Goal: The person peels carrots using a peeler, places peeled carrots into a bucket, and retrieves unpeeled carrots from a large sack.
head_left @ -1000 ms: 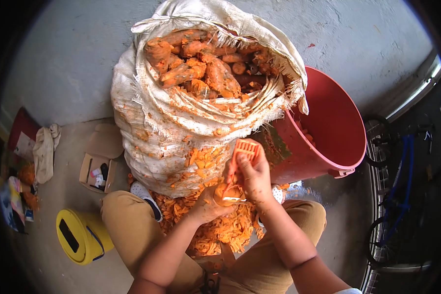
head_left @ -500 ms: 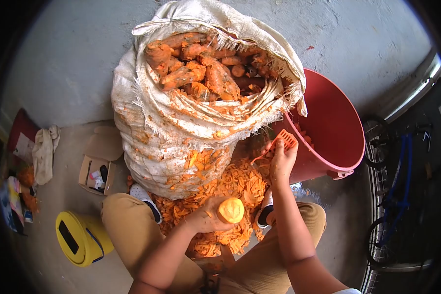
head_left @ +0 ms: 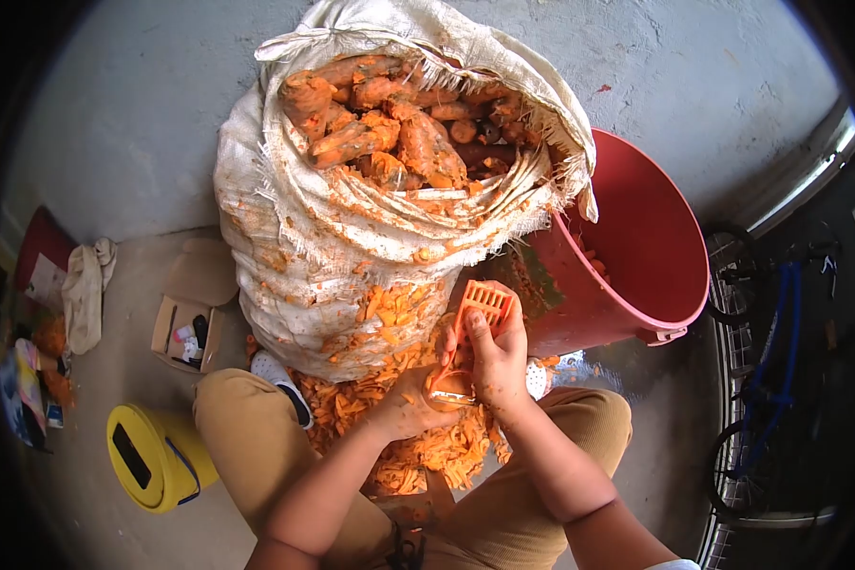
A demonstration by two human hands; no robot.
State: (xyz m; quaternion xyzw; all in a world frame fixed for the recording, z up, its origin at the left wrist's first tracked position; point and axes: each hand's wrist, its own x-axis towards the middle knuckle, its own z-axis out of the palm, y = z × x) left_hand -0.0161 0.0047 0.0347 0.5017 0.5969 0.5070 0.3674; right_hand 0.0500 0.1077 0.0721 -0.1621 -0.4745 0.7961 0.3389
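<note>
My right hand (head_left: 500, 356) is closed around an orange slotted peeler (head_left: 485, 302), whose metal-edged end lies over the carrot (head_left: 454, 384). My left hand (head_left: 410, 404) grips that carrot from the left side, and the peeler covers much of it. Beneath both hands a pile of orange peelings (head_left: 427, 461) lies on the floor between my legs. Just beyond stands a big white woven sack (head_left: 328, 275), its mouth open and full of unpeeled orange roots (head_left: 361, 138).
To the right of the sack stands a red bucket (head_left: 579, 313) with some orange pieces inside. A yellow bucket (head_left: 176, 461) and an open cardboard box (head_left: 166, 323) are at the left. A blue bicycle frame (head_left: 779, 351) is at the far right.
My right hand has moved left and down with the peeler, from beside the red bucket onto the carrot. The carrot's cut end, which faced up, is now mostly covered.
</note>
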